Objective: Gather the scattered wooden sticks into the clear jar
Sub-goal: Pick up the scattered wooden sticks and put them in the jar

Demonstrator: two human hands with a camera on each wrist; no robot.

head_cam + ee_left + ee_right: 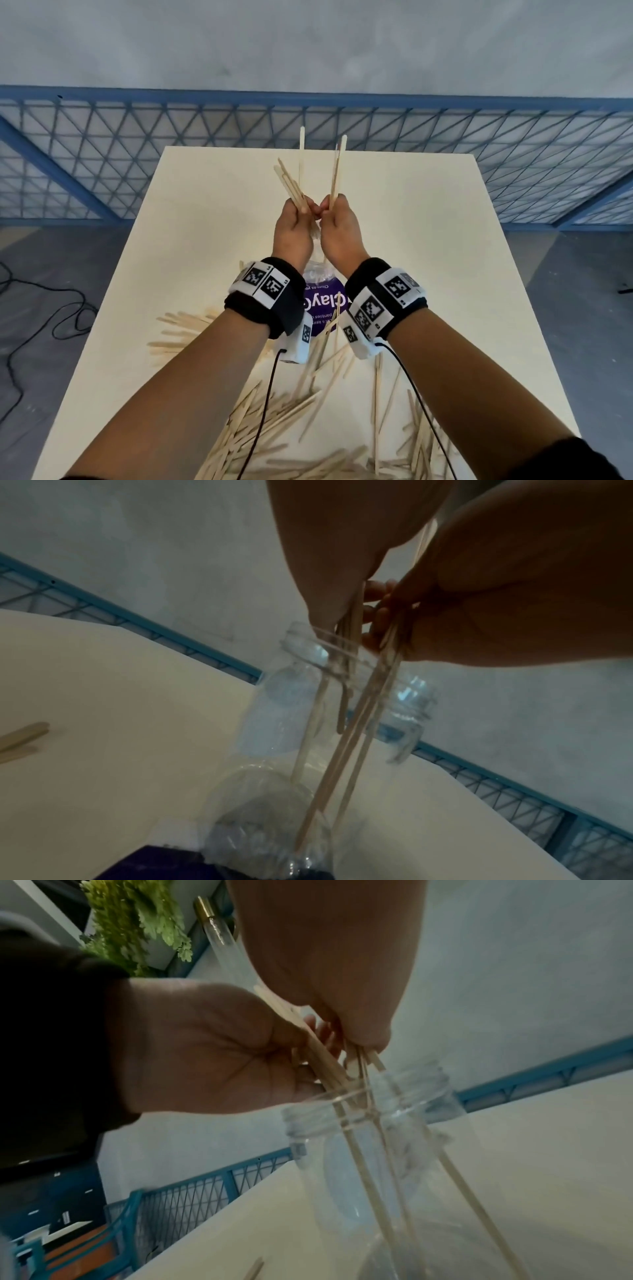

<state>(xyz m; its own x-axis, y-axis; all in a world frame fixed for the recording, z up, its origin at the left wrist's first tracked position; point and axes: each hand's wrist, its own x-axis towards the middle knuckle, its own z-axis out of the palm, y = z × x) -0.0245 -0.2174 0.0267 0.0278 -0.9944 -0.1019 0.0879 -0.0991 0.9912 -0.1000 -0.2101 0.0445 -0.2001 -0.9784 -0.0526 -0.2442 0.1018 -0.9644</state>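
A clear jar (323, 298) with a purple label stands on the cream table (428, 240), largely hidden behind my wrists. Both hands are raised right above its mouth. My left hand (301, 214) grips a fanned bunch of wooden sticks (289, 185), and my right hand (334, 212) grips a few more sticks (337, 168) that point up. In the wrist views the sticks' lower ends (346, 764) pass through the jar's threaded mouth (369, 1096) down into the jar (274, 718). The two hands touch at the fingers.
Many loose sticks (291, 421) lie across the table's near end, with another cluster (178, 335) at the left under my forearm. A blue mesh fence (137, 137) runs beyond the far edge. Black cables (51, 308) lie on the floor at the left.
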